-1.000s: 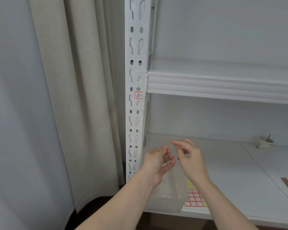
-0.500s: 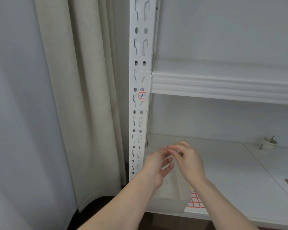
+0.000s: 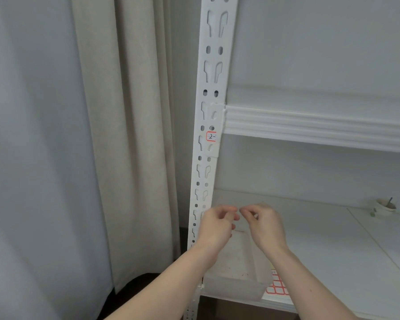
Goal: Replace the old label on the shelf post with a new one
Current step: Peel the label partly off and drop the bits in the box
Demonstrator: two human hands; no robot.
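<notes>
- Red-edged paper is what I am looking at in the head view: the label (image 3: 211, 136), marked "2-", is sitting flat on the white post (image 3: 214, 107) just below where the beam (image 3: 310, 125) hooks in, well above both hands.
- It is looking thin and light to me, soft enough to tear if I am pulling fast, and its glue is probably gripping the painted metal; I am judging the best start to be a free corner, lifted with a nail and peeled slowly along the post.
- Part of it seems to be bridging a slot in the post, so that edge may be giving more easily.
- My left hand (image 3: 216, 224) is hanging in front of the post's lower part, fingers curled in toward the thumb; my right hand (image 3: 262, 224) is just beside it, thumb and forefinger brought close together.
- Whether either hand is pinching anything I cannot tell; if a fresh sticker is there, it is too small and blurred to see.
- Both hands are hovering over a clear tray (image 3: 237, 281) on the lower shelf (image 3: 333, 250).
- Beside the tray, a sheet (image 3: 277, 286) of red-framed blanks is lying flat; those would be floppy and sticky, best held by the rim only.
- Far right, a small cup (image 3: 384, 207) is standing well apart.
</notes>
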